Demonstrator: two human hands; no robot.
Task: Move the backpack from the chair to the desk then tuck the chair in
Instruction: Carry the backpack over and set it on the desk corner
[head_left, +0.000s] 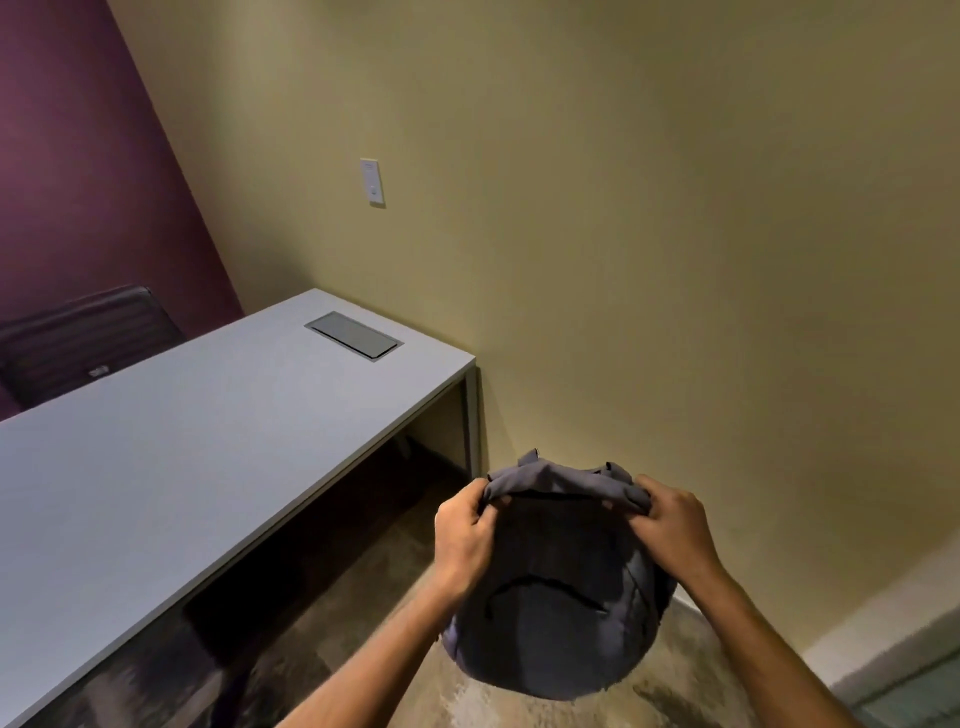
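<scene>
Now both hands' fingers (485, 501) grip the backpack (558, 597), hanging upright, top uppermost.

No text, brand or number can be read anywhere. The white wall plate (372, 182) in the upper middle of the frame carries faint marks too small to read, and a pale tag on the dark chair (83, 338) at far left is blurred.

Wall switch plate (372, 182) — carpet (524, 712) (mottled) below
</scene>
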